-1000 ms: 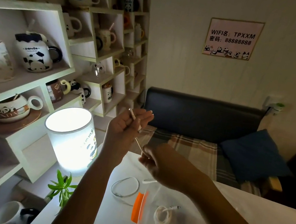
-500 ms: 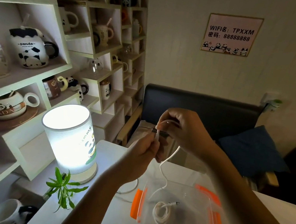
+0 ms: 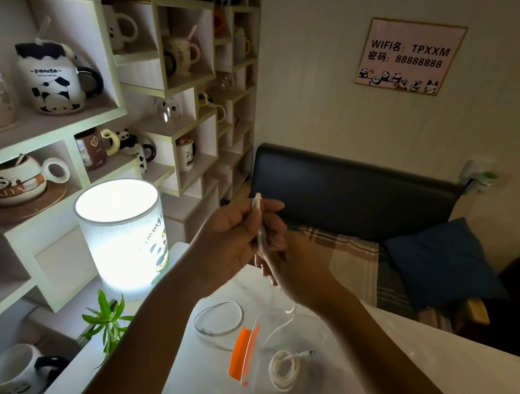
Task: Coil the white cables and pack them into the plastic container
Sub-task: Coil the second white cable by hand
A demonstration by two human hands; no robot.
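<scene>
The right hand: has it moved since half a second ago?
Yes. The right hand has dropped from in front of the sofa backrest to the table edge, below the left hand.

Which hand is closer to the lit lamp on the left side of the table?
Left. The left hand is raised just right of the lamp, holding a white cable. The right hand is farther right, beyond it.

A white shelf unit [image 3: 107, 77] full of panda mugs filled the left of the frame. A lit lamp [image 3: 119, 236] glowed at lower centre-left. A pale wall [image 3: 320, 87] carried a wifi sign [image 3: 410, 55] at upper right, above a dark sofa [image 3: 351, 194] with a blue cushion [image 3: 442, 260].
</scene>
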